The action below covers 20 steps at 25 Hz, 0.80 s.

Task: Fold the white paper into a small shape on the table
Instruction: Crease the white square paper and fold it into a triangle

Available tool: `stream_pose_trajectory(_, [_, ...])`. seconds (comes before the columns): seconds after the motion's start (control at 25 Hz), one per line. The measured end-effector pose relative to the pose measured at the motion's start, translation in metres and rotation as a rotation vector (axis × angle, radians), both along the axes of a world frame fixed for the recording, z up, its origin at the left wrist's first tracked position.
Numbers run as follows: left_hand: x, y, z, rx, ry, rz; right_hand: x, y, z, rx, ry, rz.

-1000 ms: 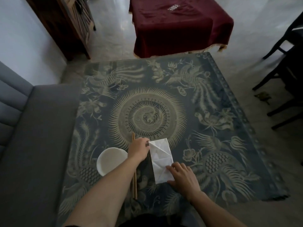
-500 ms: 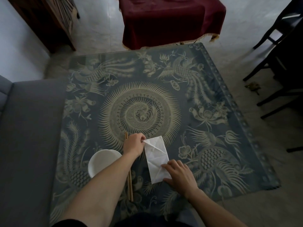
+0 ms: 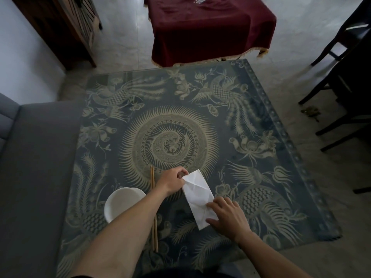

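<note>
The white paper (image 3: 197, 192) lies on the blue patterned table (image 3: 261, 127) near its front edge, folded into a long narrow strip with diagonal creases at its far end. My left hand (image 3: 172, 181) pinches the strip's far left corner between thumb and fingers. My right hand (image 3: 227, 216) rests flat on the strip's near end, fingers spread, pressing it to the table and hiding that end's right part.
A white bowl (image 3: 122, 203) stands left of my left forearm. A pair of wooden chopsticks (image 3: 154, 217) runs under that forearm. A grey sofa (image 3: 36, 167) adjoins the table's left side. A table with a maroon cloth (image 3: 210, 31) stands beyond; dark chairs (image 3: 345, 63) at right.
The camera view has shifted a little. The paper's far end has swung slightly left, so the strip lies more slanted. Both hands keep their hold on its two ends.
</note>
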State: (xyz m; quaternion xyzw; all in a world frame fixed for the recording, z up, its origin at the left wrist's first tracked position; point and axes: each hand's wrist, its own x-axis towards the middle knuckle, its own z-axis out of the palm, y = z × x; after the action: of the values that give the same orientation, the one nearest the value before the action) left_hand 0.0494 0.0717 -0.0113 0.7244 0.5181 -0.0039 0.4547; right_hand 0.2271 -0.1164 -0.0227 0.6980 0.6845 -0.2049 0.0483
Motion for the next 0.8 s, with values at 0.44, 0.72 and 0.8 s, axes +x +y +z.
stream_pose_trajectory(0.44, [0.072, -0.024, 0.034, -0.506, -0.314, 0.372, -0.006, 0.03, 0.031, 0.084, 0.133, -0.483])
stream_pose_trajectory(0.72, [0.092, -0.031, 0.044, -0.581, -0.4, 0.438, 0.014, 0.044, 0.037, 0.032, 0.187, -0.647])
stream_pose_trajectory(0.8, [0.091, -0.036, 0.039, -0.523, -0.415, 0.408, 0.029, 0.043, 0.036, 0.026, 0.192, -0.688])
